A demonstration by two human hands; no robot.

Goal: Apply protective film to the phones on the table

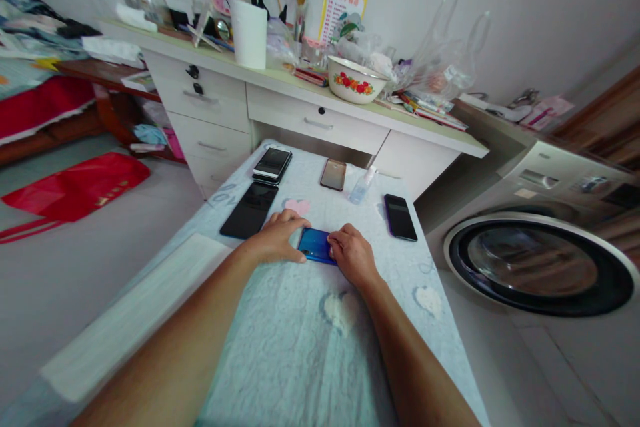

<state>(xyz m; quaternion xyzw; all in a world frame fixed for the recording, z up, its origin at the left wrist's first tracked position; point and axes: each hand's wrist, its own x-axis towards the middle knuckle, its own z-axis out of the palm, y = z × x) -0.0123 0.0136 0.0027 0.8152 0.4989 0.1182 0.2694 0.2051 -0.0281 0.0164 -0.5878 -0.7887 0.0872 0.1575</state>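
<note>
A blue smartphone (315,245) lies back side up on the cloth-covered table (280,347), its camera end to the left. My left hand (281,237) grips that end between thumb and fingers. On the phone's right part rests my right hand (352,252), fingers bunched together; whatever they may pinch is too small to name. Beyond my left hand is a large black phone (250,210), with a small stack of phones (273,163) behind it. A clear phone case (333,175) and a small spray bottle (363,185) lie farther back. Another dark phone (401,217) is at the right edge.
A folded white cloth or paper (140,307) runs along the table's left side. Behind stands a desk (295,103) bearing a floral enamel bowl (356,80) and a paper roll (249,33). A washing machine (535,180) is at right; a red bag (80,183) lies on the floor.
</note>
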